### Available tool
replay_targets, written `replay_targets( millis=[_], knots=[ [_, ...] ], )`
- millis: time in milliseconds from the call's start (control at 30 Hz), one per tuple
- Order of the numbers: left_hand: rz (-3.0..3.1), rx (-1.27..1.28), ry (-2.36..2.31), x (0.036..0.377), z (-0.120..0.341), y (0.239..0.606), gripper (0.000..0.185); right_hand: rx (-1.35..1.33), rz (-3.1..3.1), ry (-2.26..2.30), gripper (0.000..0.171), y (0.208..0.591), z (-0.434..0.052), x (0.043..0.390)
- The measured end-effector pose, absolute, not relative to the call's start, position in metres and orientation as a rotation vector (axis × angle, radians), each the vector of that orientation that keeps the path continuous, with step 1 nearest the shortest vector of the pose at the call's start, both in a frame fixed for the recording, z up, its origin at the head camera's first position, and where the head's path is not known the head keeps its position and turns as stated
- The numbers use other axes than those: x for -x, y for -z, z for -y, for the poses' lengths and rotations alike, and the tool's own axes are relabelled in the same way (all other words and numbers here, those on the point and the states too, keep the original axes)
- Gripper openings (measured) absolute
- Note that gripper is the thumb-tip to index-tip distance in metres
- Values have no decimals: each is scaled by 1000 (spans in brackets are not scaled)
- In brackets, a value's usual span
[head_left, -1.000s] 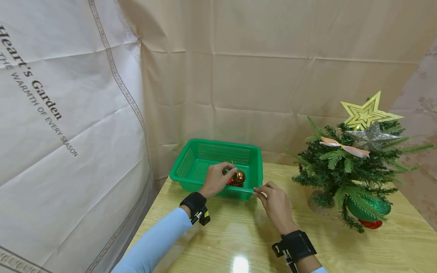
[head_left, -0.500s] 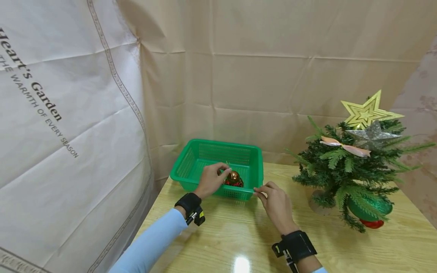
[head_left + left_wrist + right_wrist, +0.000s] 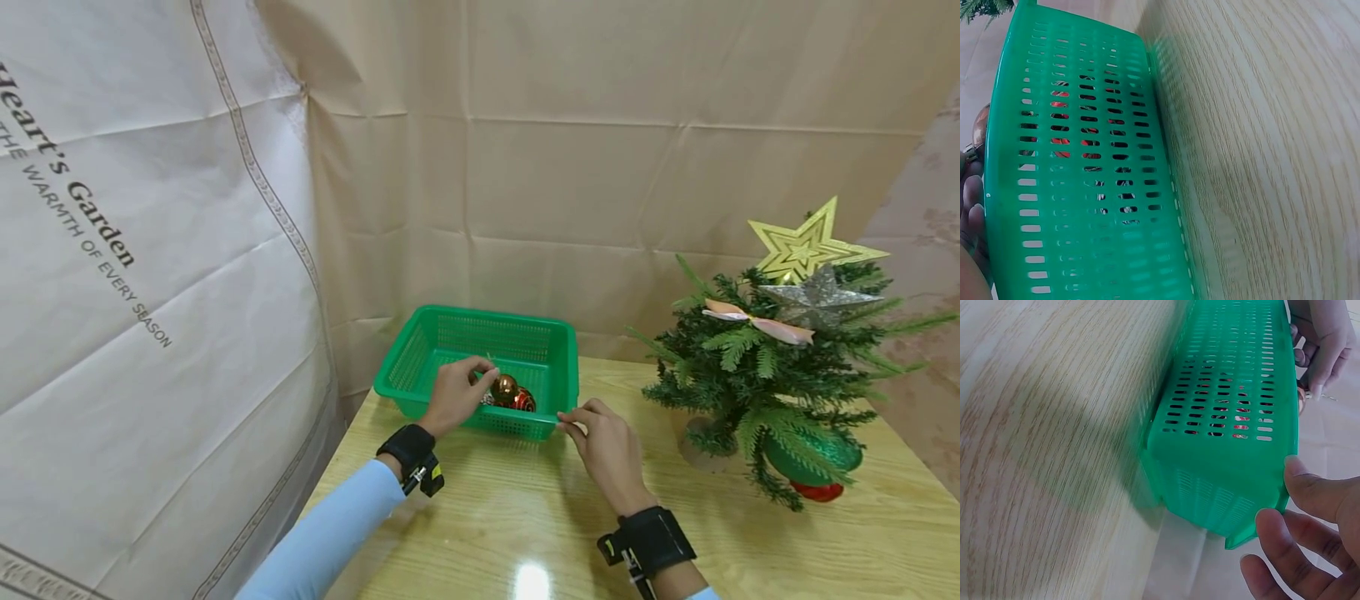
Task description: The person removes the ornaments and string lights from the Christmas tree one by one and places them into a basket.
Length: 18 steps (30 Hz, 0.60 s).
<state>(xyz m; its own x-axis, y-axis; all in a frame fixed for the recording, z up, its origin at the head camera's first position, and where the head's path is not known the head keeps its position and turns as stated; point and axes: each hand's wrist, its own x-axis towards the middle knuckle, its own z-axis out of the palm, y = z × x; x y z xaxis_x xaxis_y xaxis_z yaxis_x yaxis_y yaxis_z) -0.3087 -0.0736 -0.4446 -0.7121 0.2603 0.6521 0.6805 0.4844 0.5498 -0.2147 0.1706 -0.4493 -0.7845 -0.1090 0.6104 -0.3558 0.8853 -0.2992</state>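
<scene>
Copper bauble (image 3: 505, 388) near red ornament (image 3: 525, 401), behind front wall (image 3: 517, 427) of green basket (image 3: 495, 314).

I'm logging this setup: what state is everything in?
Bronze ball: held by its top.
Basket: upright, part-filled.
Loose ornaments: in the basket, partly hidden.
Left hand: pinching the bronze ball.
Right hand: pinching the basket's rim.
Tree: upright, decorated.
Gold star: on the treetop.
Silver star: below the gold star.
Bow: on the tree.
Green ornament: partly hidden.
Red ornament: partly hidden.
Cloths: hanging, creased.
</scene>
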Motion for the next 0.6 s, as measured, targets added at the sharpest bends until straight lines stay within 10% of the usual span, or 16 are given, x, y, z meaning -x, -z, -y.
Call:
replay_targets(
  millis=[600],
  knots=[
    [2237, 714, 1052, 311, 88, 445, 9, -339, 2441, -535, 13, 450, -171, 214]
  ],
)
